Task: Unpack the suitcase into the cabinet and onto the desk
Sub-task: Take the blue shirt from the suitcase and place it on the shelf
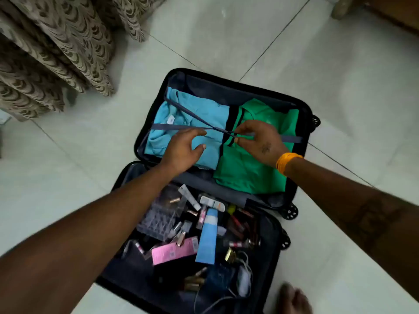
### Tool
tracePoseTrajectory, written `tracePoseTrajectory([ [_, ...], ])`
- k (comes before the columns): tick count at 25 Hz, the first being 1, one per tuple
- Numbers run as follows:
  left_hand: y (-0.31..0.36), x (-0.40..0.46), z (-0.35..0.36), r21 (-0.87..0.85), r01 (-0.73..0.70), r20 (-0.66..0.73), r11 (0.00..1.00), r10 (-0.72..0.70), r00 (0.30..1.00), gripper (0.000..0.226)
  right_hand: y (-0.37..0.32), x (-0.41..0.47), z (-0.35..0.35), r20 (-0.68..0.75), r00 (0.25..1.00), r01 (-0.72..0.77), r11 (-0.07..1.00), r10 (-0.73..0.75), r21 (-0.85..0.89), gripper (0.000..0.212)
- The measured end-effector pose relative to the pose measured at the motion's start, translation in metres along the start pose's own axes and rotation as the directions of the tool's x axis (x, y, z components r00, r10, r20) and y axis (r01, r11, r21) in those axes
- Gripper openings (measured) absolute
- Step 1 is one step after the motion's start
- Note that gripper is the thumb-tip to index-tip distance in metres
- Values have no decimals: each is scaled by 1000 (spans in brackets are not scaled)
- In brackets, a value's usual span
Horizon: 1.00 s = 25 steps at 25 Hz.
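Note:
A black suitcase (305, 114) lies open on the floor. Its far half holds a folded light-blue shirt (199, 109) and a folded green shirt (247, 175), crossed by grey elastic straps (172, 126) that meet at a buckle (227, 132). My right hand (258, 141) pinches the buckle over the green shirt. My left hand (183, 150) hovers over the blue shirt, its fingertips at the strap just left of the buckle and its thumb spread apart. The near half holds several cosmetics, a blue tube (207, 239), a pink box (174, 251) and a clear organiser (158, 219).
Patterned brown curtains (52, 48) hang at the upper left. Pale floor tiles (340, 75) surround the case. A wooden furniture leg (342, 7) shows at the top right. My bare foot (294, 299) rests by the case's near right corner. A white cable (243, 279) lies among the cosmetics.

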<state>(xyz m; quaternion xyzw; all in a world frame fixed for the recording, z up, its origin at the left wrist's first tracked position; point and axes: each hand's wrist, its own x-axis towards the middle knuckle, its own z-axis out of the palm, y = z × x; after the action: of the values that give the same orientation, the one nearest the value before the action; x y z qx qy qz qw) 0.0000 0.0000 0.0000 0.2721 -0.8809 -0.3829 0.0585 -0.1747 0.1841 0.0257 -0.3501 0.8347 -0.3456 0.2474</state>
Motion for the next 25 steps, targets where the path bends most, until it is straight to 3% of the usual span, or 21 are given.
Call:
tracePoseTrajectory([
  [3,-28,39,32,217,-217,45,952,213,976,44,35,37,29,51,990,142,970,-135,-198,33],
  [7,-43,78,59,290,-375,115,881,357,927,27,59,69,57,108,982,173,963,-153,-209,22],
  [10,-43,84,64,111,-286,71,952,280,957,13,64,75,59,96,988,131,985,-121,-109,7],
  [14,-35,85,54,-119,-92,93,989,103,990,8,60,68,62,127,989,83,997,-82,-7,15],
  [20,-20,84,54,-42,-25,43,999,27,999,4,45,64,64,82,994,70,997,-72,27,25],
  [25,-13,79,39,-87,-38,-20,996,36,999,10,37,60,46,54,996,73,990,-67,-123,16],
])
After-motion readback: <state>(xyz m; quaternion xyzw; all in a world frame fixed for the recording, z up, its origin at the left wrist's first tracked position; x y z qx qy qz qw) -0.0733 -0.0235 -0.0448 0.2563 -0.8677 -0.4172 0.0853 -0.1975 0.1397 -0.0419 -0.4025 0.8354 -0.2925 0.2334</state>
